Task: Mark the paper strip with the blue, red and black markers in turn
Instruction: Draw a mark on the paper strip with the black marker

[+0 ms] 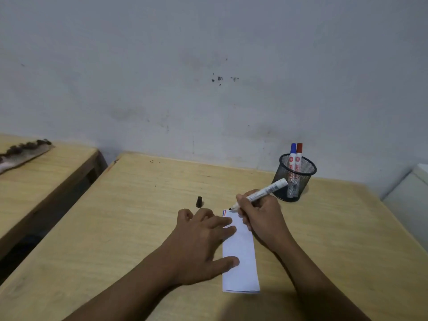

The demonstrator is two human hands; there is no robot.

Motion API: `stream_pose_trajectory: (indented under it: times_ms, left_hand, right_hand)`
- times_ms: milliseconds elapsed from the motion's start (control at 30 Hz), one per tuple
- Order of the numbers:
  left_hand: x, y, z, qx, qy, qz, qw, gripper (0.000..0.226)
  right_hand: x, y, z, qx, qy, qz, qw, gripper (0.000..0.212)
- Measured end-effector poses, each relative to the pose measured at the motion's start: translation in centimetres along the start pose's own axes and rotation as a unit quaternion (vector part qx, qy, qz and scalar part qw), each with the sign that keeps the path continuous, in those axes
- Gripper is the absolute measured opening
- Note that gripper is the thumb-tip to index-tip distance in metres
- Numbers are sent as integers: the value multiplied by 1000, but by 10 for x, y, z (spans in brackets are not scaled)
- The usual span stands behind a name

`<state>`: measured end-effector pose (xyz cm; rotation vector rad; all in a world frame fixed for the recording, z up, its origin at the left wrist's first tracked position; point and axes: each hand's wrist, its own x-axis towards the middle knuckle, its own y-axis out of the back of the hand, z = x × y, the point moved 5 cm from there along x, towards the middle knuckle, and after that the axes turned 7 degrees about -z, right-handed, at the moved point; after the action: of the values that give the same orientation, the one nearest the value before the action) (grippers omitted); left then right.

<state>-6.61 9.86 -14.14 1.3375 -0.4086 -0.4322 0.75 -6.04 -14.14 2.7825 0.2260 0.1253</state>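
Paper strip [239, 256] pinned under flat left hand [203, 242]; right hand [261, 216] grips black marker [259, 194] (label seemingly unreadable).

Three markers [261, 193], one cap [199, 202], one paper strip [240, 262], one mesh cup [295, 179], two hands [199, 246].

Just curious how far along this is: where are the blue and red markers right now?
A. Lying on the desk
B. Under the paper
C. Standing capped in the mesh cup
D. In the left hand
C: the blue marker and red marker stand capped in the mesh cup, while the right hand holds the black marker.
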Motion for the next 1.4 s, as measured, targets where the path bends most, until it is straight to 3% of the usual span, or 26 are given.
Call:
stream_pose_trajectory:
  times_ms: [400, 800, 1400]
  left_hand:
    - [-4, -8, -1, 12, 16, -71, 997, 75]
    - [-3, -8, 0, -4, 17, -75, 997, 74]
    - [-2, -8, -1, -4, 14, -60, 998, 72]
  right_hand:
    - [2, -7, 4, -43, 13, 3, 999, 26]
    - [5, -10, 4, -113, 33, 2, 993, 26]
    - [4, -9, 5, -90, 21, -33, 995, 20]
